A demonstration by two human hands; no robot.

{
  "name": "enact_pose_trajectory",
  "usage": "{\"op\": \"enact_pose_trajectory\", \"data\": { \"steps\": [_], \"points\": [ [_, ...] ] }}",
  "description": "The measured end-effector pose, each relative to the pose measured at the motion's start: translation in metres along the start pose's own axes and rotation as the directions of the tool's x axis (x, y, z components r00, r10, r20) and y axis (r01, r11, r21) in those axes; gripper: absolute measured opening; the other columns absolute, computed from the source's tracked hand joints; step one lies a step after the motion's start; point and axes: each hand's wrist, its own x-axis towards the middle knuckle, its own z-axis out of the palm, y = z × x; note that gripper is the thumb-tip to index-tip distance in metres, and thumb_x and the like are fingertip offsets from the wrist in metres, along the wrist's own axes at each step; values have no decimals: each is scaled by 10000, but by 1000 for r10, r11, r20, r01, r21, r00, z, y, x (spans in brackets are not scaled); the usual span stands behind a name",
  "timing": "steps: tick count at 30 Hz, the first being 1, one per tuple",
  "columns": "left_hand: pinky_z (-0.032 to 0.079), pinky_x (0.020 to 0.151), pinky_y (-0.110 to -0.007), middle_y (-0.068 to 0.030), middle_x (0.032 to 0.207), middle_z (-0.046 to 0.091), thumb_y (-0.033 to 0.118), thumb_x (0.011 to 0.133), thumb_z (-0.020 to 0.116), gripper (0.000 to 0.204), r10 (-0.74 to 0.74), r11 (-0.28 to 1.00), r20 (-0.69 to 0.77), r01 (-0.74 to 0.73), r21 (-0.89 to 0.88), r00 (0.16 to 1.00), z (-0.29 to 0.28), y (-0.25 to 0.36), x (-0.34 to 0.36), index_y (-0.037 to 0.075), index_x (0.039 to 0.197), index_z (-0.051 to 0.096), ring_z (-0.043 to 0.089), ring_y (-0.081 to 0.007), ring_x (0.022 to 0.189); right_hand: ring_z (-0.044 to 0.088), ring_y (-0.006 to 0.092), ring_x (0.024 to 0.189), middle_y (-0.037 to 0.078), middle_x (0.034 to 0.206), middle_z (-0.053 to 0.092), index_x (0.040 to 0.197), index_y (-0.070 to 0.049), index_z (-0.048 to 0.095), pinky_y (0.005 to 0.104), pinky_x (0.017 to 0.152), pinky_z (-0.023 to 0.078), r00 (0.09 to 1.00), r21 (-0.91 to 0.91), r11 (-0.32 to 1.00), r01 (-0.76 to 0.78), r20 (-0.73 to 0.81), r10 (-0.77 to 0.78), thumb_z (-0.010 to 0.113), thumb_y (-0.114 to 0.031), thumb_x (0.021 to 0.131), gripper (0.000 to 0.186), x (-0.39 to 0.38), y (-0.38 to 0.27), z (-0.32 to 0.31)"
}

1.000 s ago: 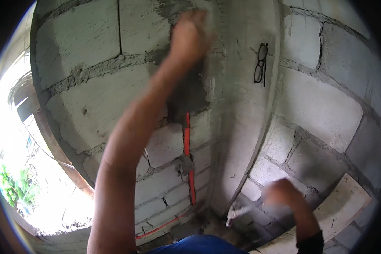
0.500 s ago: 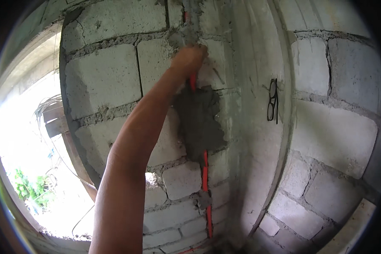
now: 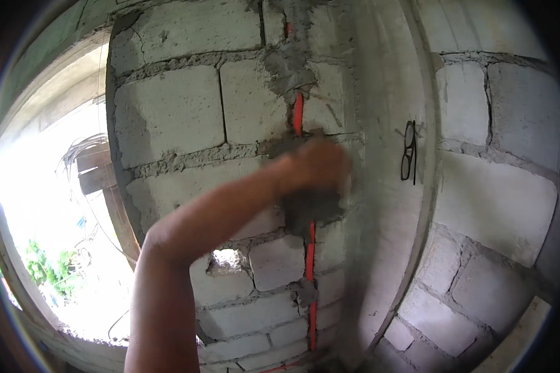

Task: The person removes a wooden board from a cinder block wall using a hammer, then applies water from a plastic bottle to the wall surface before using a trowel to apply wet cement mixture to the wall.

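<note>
My left hand is closed like a fist against the dark wet mortar patch on the block wall. Motion blurs the fingers, and whatever they may hold is hidden behind the hand. A red corrugated conduit runs upright in a groove, showing above and below the patch. Higher up, grey mortar covers part of the groove. Below, a smaller mortar dab crosses the conduit. My right hand is out of the picture.
A bright window opening with wooden boards and loose wires lies at the left. Black-framed glasses hang on the concrete column. Another block wall stands at the right. A hole pierces the blockwork near my forearm.
My left hand has moved down and slightly right, from the upper mortar to the large patch, and the elbow bends more. The upper mortar and conduit are uncovered. The view has shifted slightly.
</note>
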Motion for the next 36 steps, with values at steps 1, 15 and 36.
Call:
{"op": "enact_pose_trajectory", "data": {
  "steps": [1, 15, 36],
  "points": [
    [524, 835, -472, -175, 1028, 672, 395, 839, 692, 468, 11, 993, 298, 26, -119, 955, -17, 56, -2, 27, 1122, 634, 648, -386, 1003, 486, 295, 1252, 185, 1362, 501, 1316, -156, 587, 447, 1055, 383, 1000, 88, 996, -11, -11, 12, 736, -508, 767, 668, 13, -7, -18],
    [538, 917, -465, -191, 1399, 487, 234, 843, 685, 584, -299, 927, -184, 240, -287, 936, 181, 191, -78, 74, 1379, 519, 531, -396, 1224, 693, 195, 720, 142, 837, 736, 904, 17, 740, 310, 676, 528, 590, 507, 797, 329, -769, 246, 858, -117, 689, 280, -19, -135, -639],
    [491, 882, -472, -208, 1139, 602, 106, 845, 677, 361, -567, 789, -711, 523, -322, 417, 9, -45, -40, 10, 1186, 604, 578, -399, 1040, 625, 359, 973, 141, 1027, 664, 1079, -73, 662, 444, 857, 495, 255, -264, 964, 29, -931, -263, 709, -130, 787, 301, 46, -186, -938]
  ]
}}
